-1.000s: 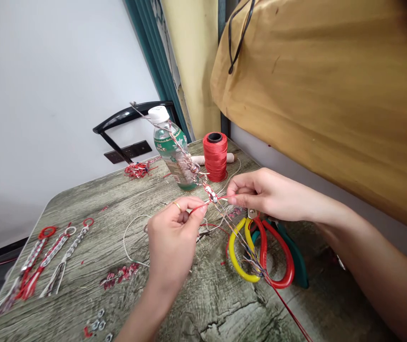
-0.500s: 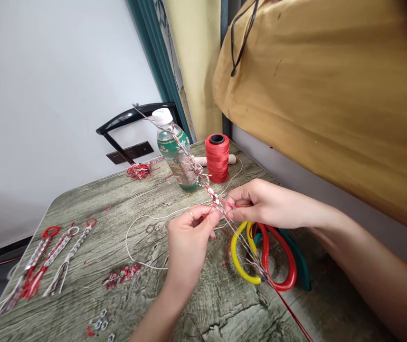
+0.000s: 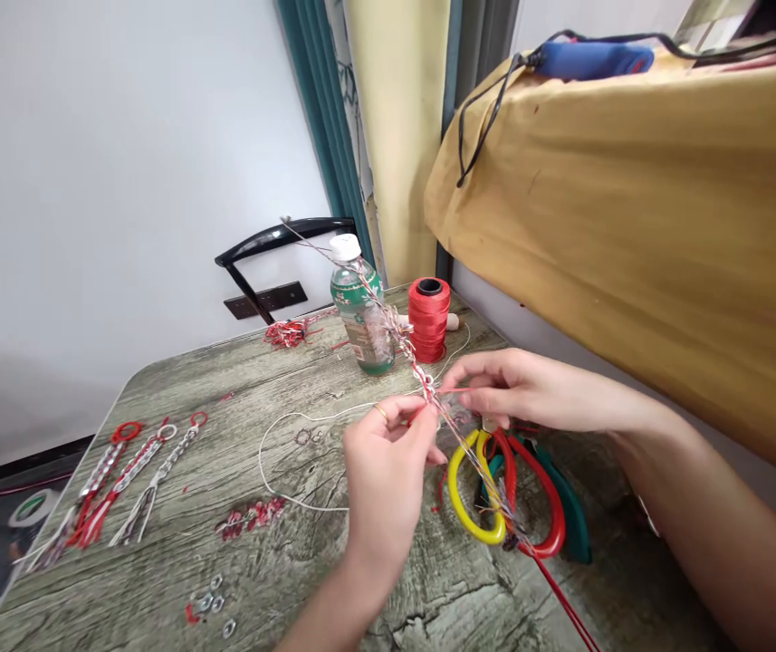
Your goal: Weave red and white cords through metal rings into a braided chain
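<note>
A bundle of thin red, white and dark cords point(image 3: 462, 435) stretches slantwise from near the bottle's neck down to the lower right. My left hand point(image 3: 388, 471), with a ring on one finger, is closed in a pinch on the cords just below a small white-and-red knotted part point(image 3: 423, 376). To the right, my right hand point(image 3: 513, 385) pinches a red cord point(image 3: 454, 390) that runs from the knotted part. Beneath the bundle lie scissors with yellow and red handles point(image 3: 556, 493). A teal object point(image 3: 574, 516) sits beside them.
Behind the hands stand a green-labelled bottle point(image 3: 357, 317) and a red thread spool point(image 3: 429, 321). Three braided pieces with rings point(image 3: 136, 466) lie at left. Several metal nuts point(image 3: 216, 602) and red-white scraps point(image 3: 252, 516) are nearer. A yellow cloth point(image 3: 618, 199) hangs at right.
The view has shifted, so the table's things appear further right and lower. My right hand has drawn slightly away from my left, with the red cord stretched between them.
</note>
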A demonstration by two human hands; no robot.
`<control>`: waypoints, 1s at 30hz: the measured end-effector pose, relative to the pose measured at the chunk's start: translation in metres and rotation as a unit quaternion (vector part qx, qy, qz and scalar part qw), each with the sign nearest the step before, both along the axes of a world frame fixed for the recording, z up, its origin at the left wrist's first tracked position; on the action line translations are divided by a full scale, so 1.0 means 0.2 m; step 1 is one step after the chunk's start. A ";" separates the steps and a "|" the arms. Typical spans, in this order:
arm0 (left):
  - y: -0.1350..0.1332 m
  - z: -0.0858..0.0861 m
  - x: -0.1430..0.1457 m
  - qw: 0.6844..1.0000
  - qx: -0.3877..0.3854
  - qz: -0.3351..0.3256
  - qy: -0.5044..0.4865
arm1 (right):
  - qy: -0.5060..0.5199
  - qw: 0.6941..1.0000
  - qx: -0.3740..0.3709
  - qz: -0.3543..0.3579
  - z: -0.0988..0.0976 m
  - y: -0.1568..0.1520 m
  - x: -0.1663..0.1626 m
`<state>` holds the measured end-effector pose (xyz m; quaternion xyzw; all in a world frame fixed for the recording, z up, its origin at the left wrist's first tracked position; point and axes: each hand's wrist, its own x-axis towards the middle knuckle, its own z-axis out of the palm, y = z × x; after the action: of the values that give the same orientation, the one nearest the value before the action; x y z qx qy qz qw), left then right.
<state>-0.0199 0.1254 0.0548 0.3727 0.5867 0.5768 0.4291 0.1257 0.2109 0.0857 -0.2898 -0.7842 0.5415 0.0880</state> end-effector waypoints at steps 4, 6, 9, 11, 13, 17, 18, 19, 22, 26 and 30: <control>-0.05 0.01 -0.01 0.956 0.100 0.038 0.274 | 0.037 0.998 0.015 -0.051 0.05 -0.05 -0.03; -0.07 0.02 -0.02 0.875 0.186 0.054 0.444 | 0.053 0.998 -0.001 -0.027 0.05 -0.07 -0.05; -0.09 0.02 -0.02 0.764 0.257 0.061 0.589 | 0.072 0.997 -0.032 -0.004 0.03 -0.07 -0.07; -0.09 0.02 0.00 0.729 0.286 0.080 0.617 | 0.081 0.995 -0.060 0.003 0.01 -0.06 -0.08; -0.09 0.02 0.02 0.715 0.307 0.098 0.621 | 0.087 0.992 -0.092 0.004 0.00 -0.05 -0.07; -0.09 0.04 0.06 0.709 0.307 0.111 0.625 | 0.095 0.983 -0.157 -0.003 -0.01 -0.05 -0.07; -0.10 0.05 0.06 0.708 0.306 0.114 0.626 | 0.096 0.981 -0.167 -0.008 -0.02 -0.05 -0.07; -0.10 0.05 0.07 0.709 0.304 0.115 0.626 | 0.098 0.980 -0.172 -0.015 -0.02 -0.05 -0.07; -0.10 0.05 0.07 0.710 0.297 0.109 0.629 | 0.102 0.978 -0.179 -0.035 -0.04 -0.04 -0.06; -0.12 0.05 0.07 0.710 0.290 0.094 0.635 | 0.108 0.975 -0.192 -0.027 -0.05 -0.03 -0.05; -0.12 0.04 0.07 0.719 0.287 0.084 0.627 | 0.119 0.974 -0.191 -0.021 -0.05 -0.02 -0.05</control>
<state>-0.0067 0.1006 0.0634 0.7037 0.5569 0.3852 -0.2150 0.1164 0.2065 0.0755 -0.2515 -0.6437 0.7100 0.1352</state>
